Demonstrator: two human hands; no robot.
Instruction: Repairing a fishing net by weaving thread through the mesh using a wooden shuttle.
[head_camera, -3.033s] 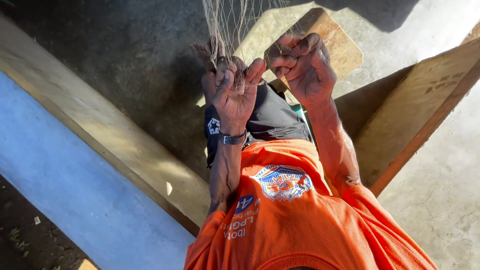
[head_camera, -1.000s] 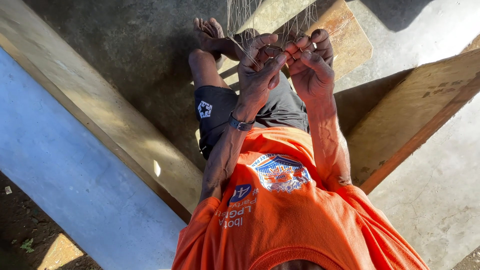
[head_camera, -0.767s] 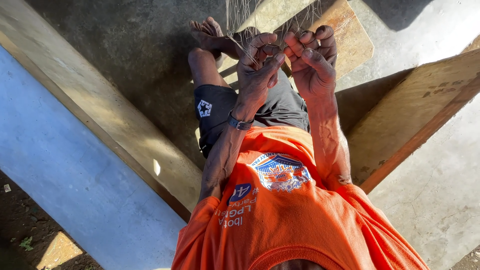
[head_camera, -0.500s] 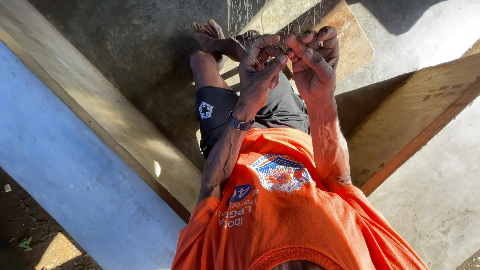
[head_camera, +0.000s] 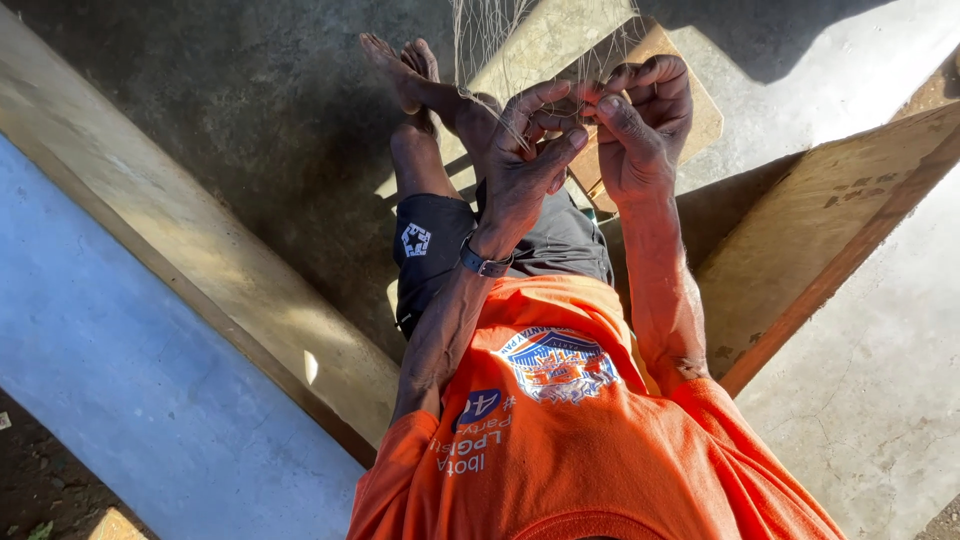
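Observation:
A thin, pale fishing net (head_camera: 500, 40) hangs down from the top of the view over my lap. My left hand (head_camera: 525, 150) pinches strands of the net between thumb and fingers. Touching it fingertip to fingertip, my right hand (head_camera: 640, 120) grips the same strands. A dark band (head_camera: 484, 265) circles my left wrist. I sit in an orange shirt (head_camera: 560, 440) and dark shorts (head_camera: 440, 250), my bare legs crossed with the feet (head_camera: 405, 70) stretched out ahead.
A long wooden plank (head_camera: 200, 260) runs diagonally at my left, beside a blue-painted surface (head_camera: 130, 390). Another board (head_camera: 830, 220) leans at my right. A small wooden block (head_camera: 690, 110) lies on the concrete floor (head_camera: 880, 340) beyond my hands.
My hands have come together from apart three seconds ago and now work the net fingertip to fingertip. The view has shifted a little, showing my feet.

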